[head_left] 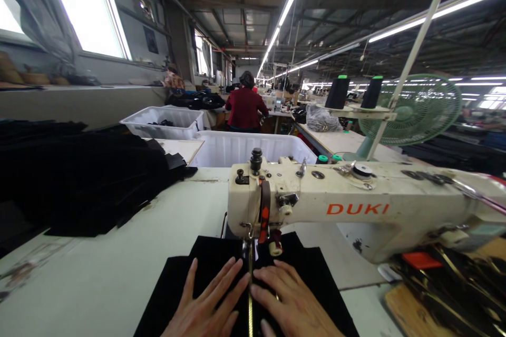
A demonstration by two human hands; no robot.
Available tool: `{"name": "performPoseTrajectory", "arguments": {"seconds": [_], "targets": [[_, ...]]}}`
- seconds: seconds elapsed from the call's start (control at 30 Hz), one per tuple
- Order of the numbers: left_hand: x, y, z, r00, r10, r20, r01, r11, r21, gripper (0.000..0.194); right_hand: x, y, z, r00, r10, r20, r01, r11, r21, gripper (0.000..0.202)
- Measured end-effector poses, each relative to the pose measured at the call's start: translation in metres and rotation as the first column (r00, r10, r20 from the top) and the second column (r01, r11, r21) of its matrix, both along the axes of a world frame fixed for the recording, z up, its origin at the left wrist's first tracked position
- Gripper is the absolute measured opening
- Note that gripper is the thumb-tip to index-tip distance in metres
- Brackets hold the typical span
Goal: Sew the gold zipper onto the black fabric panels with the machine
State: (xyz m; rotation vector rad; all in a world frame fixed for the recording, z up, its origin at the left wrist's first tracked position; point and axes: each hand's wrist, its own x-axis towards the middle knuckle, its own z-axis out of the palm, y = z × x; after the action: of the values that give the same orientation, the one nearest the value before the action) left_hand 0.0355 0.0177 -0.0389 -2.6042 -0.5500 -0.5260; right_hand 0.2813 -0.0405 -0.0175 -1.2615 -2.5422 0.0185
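Black fabric (205, 253) lies flat on the sewing table under the needle area of a cream sewing machine (300, 205) marked DUKI. A gold strip (250, 310) runs lengthwise down the middle of the fabric, up to the presser foot. My left hand (211, 300) rests on the fabric left of the strip, fingers spread, with fingertips near the strip. On the right side, my right hand (290, 300) lies flat on the fabric, its fingertips beside the strip. Neither hand grips anything.
Stacked black fabric (87, 179) covers the table's left side. White bins (253, 146) stand behind the machine. Black pieces with gold strips (446, 295) lie at the right. Thread cones (338, 92) and a green fan (411, 110) stand behind. A person in red (245, 108) sits farther off.
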Motion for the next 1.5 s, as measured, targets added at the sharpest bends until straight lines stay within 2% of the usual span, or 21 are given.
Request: {"name": "performPoseTrajectory", "arguments": {"seconds": [0.2, 0.37, 0.57, 0.83, 1.0, 1.13, 1.27, 1.5], "targets": [[0.001, 0.0, -0.002, 0.999, -0.033, 0.021, 0.034, 0.999, -0.019, 0.052, 0.003, 0.001, -0.006, 0.999, 0.038, 0.039, -0.042, 0.992, 0.119, 0.036], [0.003, 0.002, -0.005, 0.999, -0.045, 0.024, 0.043, 0.996, 0.077, 0.044, 0.003, 0.002, -0.002, 0.997, 0.049, 0.067, -0.057, 0.99, 0.128, 0.034], [0.003, 0.006, -0.004, 0.998, -0.064, 0.027, 0.062, 0.997, 0.051, 0.043, 0.003, 0.004, -0.003, 0.994, 0.045, 0.096, -0.062, 0.982, 0.181, 0.032], [0.002, 0.007, -0.003, 0.998, -0.06, -0.004, 0.06, 0.989, 0.136, 0.04, 0.003, 0.005, -0.008, 0.995, 0.045, 0.087, -0.065, 0.969, 0.238, 0.033], [0.0, 0.004, -0.001, 0.997, 0.002, -0.073, 0.005, 0.995, 0.102, 0.041, 0.005, 0.004, -0.012, 0.995, 0.062, 0.074, -0.08, 0.956, 0.281, 0.035], [0.005, 0.006, 0.009, 0.995, 0.009, -0.098, 0.0, 0.996, 0.093, 0.047, 0.004, 0.009, -0.004, 0.999, 0.026, 0.021, -0.03, 0.974, 0.225, 0.039], [0.015, 0.012, 0.016, 0.995, 0.041, -0.088, -0.042, 0.999, -0.009, 0.053, 0.004, 0.017, 0.006, 0.998, -0.017, -0.066, 0.028, 0.983, 0.179, 0.045], [0.015, 0.01, 0.029, 1.0, 0.004, 0.004, -0.004, 0.986, -0.168, 0.049, 0.005, 0.02, 0.011, 0.99, 0.0, -0.143, 0.041, 0.957, 0.287, 0.046]]}}
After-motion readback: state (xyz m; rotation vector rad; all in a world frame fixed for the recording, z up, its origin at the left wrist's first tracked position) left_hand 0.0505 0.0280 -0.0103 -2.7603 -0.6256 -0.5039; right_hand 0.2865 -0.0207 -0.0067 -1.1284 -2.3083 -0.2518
